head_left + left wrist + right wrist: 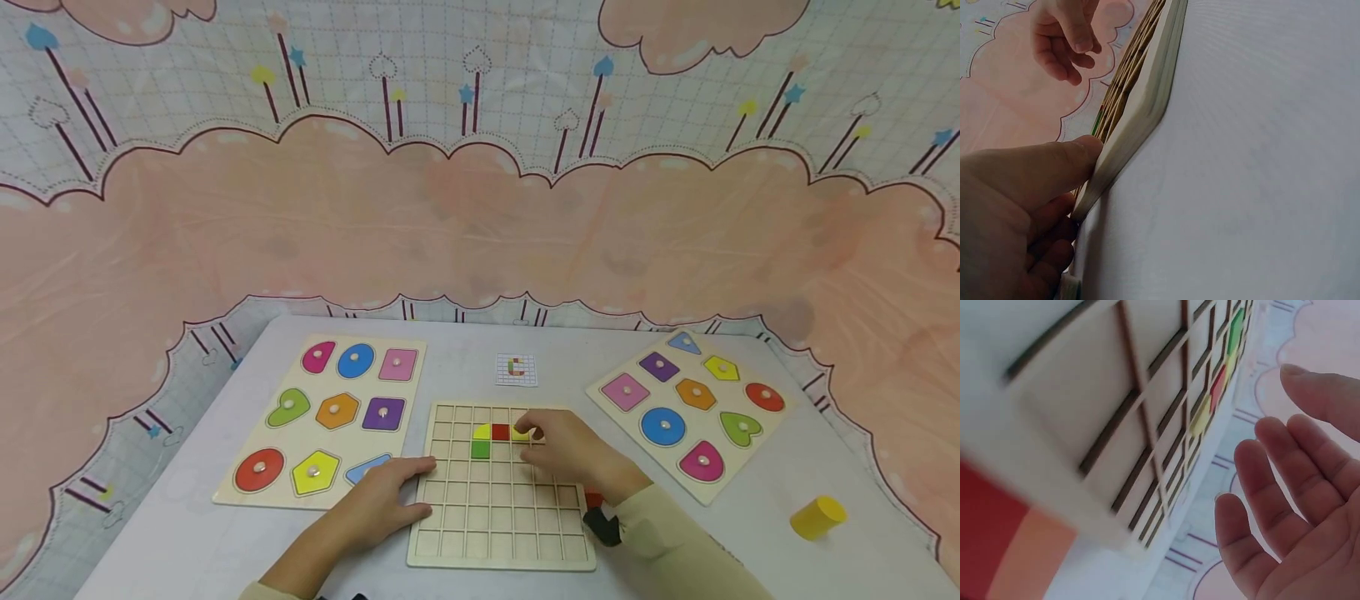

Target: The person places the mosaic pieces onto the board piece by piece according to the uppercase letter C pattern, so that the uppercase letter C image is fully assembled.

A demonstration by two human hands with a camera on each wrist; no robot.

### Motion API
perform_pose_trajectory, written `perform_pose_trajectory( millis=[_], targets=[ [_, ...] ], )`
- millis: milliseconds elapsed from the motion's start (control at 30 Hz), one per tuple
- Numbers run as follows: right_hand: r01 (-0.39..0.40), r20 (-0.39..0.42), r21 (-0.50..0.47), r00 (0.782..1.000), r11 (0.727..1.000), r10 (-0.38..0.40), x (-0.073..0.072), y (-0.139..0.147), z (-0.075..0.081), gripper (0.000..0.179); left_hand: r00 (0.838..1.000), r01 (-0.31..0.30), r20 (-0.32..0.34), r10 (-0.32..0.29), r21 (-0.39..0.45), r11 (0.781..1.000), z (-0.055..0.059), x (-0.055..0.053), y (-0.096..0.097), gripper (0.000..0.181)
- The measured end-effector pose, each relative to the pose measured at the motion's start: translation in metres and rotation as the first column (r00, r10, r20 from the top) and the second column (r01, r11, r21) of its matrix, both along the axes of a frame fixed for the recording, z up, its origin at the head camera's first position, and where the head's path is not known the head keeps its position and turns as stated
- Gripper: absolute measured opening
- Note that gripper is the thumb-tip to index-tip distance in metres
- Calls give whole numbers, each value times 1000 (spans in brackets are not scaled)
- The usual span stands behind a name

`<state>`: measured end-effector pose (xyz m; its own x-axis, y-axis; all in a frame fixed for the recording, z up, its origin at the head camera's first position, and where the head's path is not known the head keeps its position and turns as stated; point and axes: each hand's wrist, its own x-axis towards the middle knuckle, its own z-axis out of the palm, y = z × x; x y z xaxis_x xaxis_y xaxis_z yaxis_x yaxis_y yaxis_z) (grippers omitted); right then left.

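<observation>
The right hand (566, 450) holds nothing; its fingers are loosely bent and parted from the thumb, and the right wrist view shows a gap between its fingertips and the grid board (501, 562). From the head it appears beside the right-hand yellow piece (520, 434). The left hand (375, 504) touches the board's left edge with thumb and forefinger apart (how firmly they press is hard to judge in the dim left wrist view).

The left forearm reaches in from the lower left; the right one comes from the lower right, its palm over the board's upper right part.

The board lies flat on the table (180, 542). In its second row from the top sit another yellow piece (482, 432), a red square (500, 432) and the right-hand yellow piece, side by side, with a green square (480, 450) below the left one. Pegged shapes fill the left puzzle board (349, 446) and right puzzle board (703, 425).
</observation>
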<state>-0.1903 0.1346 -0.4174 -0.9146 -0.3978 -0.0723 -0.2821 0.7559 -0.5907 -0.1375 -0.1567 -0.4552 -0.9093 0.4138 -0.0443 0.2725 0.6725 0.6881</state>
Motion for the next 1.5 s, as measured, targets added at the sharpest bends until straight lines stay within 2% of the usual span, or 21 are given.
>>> perform_pose_trajectory(
  millis=[400,767,1033,1500],
  targets=[
    [102,2,46,995,994,-102,15,34,0,42,1000,0,-5,0,-15,1000,-2,0,0,56],
    [168,37,38,985,985,-169,22,75,-6,44,1000,3,-7,-3,-19,1000,-2,-1,0,56],
    [177,10,73,984,981,-179,27,97,-12,40,1000,-1,2,1,-16,1000,0,0,1,56],
    [163,21,55,986,985,-164,33,114,-15,41,1000,-2,10,2,-21,1000,1,1,1,56]
  ],
)
